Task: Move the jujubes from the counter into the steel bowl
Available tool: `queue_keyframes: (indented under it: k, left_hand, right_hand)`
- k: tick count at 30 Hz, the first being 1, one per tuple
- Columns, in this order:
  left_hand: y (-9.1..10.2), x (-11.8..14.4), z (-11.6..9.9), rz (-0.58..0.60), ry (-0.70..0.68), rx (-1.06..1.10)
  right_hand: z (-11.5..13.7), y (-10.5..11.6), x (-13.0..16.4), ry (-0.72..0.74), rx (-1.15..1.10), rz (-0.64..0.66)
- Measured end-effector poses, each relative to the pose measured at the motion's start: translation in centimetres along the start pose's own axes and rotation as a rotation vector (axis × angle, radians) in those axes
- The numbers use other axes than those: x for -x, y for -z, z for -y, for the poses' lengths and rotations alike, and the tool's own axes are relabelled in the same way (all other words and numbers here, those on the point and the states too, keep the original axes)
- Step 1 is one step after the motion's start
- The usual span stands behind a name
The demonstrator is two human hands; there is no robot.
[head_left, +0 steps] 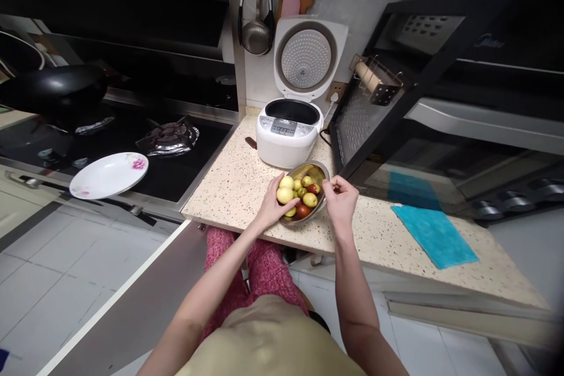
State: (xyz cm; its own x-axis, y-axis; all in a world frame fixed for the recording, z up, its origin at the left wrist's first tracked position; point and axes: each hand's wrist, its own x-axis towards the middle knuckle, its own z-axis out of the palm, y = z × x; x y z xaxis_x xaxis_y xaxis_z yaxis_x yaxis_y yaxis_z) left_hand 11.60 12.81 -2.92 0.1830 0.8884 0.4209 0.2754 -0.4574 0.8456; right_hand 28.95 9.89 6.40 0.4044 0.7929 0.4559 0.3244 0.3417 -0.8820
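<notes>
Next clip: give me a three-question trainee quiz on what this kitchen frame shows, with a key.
1. True or false: the rice cooker behind the metal bowl has its lid shut.
2. Which hand rests on the pale fruit at the bowl's near side?
A. left hand
B. right hand
C. neither
3. Fill in: the teal cloth lies on the speckled countertop to the ____ of the bowl.

Key: 1 false, the lid stands open. 2 A. 3 right.
</notes>
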Motion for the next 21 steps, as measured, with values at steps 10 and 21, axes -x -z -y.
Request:
queue_keyframes:
  k: [10,21]
  left_hand:
    - [0.0,0.1,0.0,-0.068,0.101,0.145]
    - [-0.2,0.3,0.4,-0.168,0.092,0.074]
  right_hand:
    - [1.1,-0.1,-0.8,0.012,0.051,0.000]
    - [1.5,-0.6,-2.2,0.048,0.149,-0.006]
